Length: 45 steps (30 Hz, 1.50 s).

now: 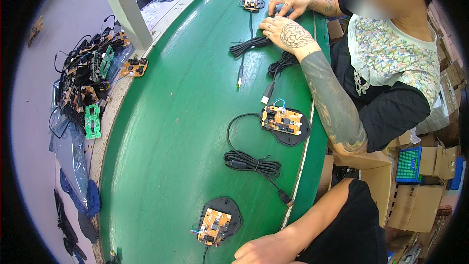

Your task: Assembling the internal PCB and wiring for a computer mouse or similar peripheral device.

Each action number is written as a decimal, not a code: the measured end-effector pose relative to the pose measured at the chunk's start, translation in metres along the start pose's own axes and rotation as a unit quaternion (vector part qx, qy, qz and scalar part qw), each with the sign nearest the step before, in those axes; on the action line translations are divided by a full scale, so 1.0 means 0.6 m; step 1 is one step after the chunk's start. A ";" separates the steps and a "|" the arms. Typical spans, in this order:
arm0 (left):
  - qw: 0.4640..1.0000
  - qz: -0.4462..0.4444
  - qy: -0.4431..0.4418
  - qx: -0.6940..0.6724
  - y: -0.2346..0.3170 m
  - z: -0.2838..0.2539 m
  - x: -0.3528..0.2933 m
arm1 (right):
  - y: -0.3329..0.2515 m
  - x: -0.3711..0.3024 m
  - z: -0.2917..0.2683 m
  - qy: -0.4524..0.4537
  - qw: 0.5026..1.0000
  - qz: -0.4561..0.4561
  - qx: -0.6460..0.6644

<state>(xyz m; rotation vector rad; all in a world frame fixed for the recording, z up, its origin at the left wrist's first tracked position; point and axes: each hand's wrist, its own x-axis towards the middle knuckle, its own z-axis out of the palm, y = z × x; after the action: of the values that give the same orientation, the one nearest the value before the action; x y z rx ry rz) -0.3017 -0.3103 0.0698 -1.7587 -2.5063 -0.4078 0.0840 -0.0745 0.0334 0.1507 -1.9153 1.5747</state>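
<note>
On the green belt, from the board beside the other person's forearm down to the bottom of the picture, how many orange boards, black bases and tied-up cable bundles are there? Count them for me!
Orange boards: 2
Black bases: 2
Cable bundles: 1
Total: 5

Smooth, glossy green worktop [166, 156], matt black plastic base [236, 218], brown cardboard box [413, 208], matt cloth sleeve [349, 225].

Right hand [267, 251]: beside circuit board [215, 225] | co-worker's hands [290, 33]: at black cable [245, 47]
</note>
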 end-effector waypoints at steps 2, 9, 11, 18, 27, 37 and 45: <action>1.000 0.001 0.000 -0.002 0.002 0.000 0.001 | -0.001 -0.001 0.000 0.002 1.000 0.004 0.005; 1.000 -0.007 0.002 0.000 -0.005 0.005 -0.002 | -0.007 0.007 -0.007 0.014 1.000 0.003 -0.012; 1.000 -0.008 0.000 -0.005 -0.001 0.006 0.002 | -0.005 0.006 -0.005 0.014 1.000 0.003 -0.014; 1.000 -0.017 0.000 -0.021 -0.005 0.016 0.001 | -0.009 0.012 -0.009 0.029 0.999 0.012 -0.013; 0.999 0.009 0.020 -0.025 -0.061 0.044 -0.020 | -0.027 0.031 -0.033 -0.035 0.988 0.006 -0.151; 0.952 -0.049 0.107 -0.281 0.066 0.033 0.064 | 0.003 0.055 -0.122 0.218 0.905 0.000 -0.364; 0.763 0.002 0.252 -0.595 0.102 -0.152 0.314 | -0.029 0.072 -0.154 0.208 0.874 -0.049 -0.436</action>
<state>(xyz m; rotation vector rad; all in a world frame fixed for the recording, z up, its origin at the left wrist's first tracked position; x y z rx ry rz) -0.3204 -0.1407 0.2054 -1.4200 -1.8075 -2.4650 0.0955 0.0180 0.0778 -0.4370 -2.0160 0.4933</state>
